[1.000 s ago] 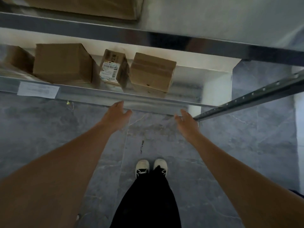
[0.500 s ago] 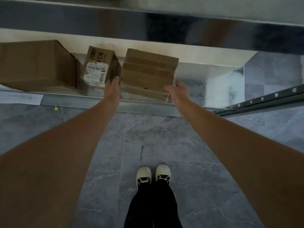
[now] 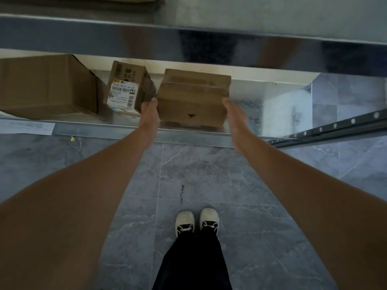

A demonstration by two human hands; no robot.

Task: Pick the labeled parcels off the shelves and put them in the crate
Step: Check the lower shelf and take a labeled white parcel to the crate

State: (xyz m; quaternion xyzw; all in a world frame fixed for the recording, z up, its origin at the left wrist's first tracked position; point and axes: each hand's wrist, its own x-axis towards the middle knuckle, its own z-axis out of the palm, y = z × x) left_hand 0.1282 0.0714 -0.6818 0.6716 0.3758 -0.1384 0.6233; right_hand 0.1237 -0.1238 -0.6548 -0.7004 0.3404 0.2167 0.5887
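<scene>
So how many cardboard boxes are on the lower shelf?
3: a large box at left, a labeled box in the middle, a plain box between both hands. More may be hidden.

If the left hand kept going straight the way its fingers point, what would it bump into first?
Probably the small labeled parcel. The left hand presses the left side of the plain box, fingers pointing into the shelf, and that parcel stands just ahead, though depth is unclear.
</scene>
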